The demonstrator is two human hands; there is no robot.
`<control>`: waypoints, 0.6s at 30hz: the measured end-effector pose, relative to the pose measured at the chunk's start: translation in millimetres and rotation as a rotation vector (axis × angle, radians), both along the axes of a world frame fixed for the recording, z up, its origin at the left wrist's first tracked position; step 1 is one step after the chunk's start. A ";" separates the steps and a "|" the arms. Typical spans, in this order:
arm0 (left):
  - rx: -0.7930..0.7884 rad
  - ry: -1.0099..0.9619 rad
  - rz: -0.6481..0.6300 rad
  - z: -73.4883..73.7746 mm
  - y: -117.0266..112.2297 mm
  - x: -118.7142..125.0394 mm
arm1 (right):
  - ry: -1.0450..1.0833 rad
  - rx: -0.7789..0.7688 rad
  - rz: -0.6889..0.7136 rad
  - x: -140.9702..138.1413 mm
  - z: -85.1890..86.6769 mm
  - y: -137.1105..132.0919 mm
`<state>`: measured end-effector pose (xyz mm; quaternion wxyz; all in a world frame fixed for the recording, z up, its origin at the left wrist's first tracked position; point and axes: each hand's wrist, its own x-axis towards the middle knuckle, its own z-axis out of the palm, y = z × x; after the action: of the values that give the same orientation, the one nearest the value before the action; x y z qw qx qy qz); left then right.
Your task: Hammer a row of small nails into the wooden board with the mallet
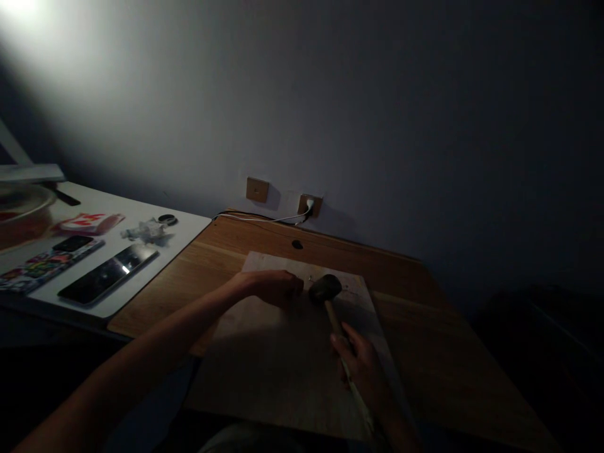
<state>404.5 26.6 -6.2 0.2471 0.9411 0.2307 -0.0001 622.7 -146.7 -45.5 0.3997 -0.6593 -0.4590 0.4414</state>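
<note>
A pale wooden board point(268, 358) lies on the brown desk point(425, 327) in front of me. My right hand point(362, 368) is closed round the wooden handle of a black-headed mallet point(325, 289). The mallet's head rests low over the far part of the board. My left hand point(271, 286) lies on the board just left of the mallet head, fingers curled together in a pinch. What they hold is too small and dark to make out. A few tiny pale specks show on the board near the mallet head.
A white table point(184, 229) at the left carries a dark phone point(108, 274), a patterned phone case point(47, 264), a crumpled wrapper point(144, 231) and a bowl point(21, 207). Two wall sockets point(309, 204) with a white cable sit behind the desk. The room is dim.
</note>
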 end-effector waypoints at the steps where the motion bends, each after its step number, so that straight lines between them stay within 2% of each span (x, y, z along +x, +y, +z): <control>1: 0.030 0.016 0.006 0.9 -3.0 -0.9 | 0.011 0.000 0.003 -0.4 0.6 0.4; 5: 0.107 0.031 0.042 -1.3 -3.2 0.6 | 0.026 0.001 -0.002 -1.0 2.5 0.8; 10: 0.142 -0.098 0.166 -5.9 20.3 9.4 | 0.041 -0.004 -0.007 0.7 0.8 0.0; 14: 0.195 -0.231 0.279 -24.0 41.3 14.9 | 0.027 0.017 0.015 1.7 0.8 -0.2; 18: 0.155 -0.339 0.311 -45.3 48.3 9.9 | 0.031 0.017 -0.006 0.6 2.7 0.8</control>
<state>414.4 74.9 -51.5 0.2065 0.8970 0.3275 0.2135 623.3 -145.9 -42.8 0.4138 -0.6502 -0.4547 0.4464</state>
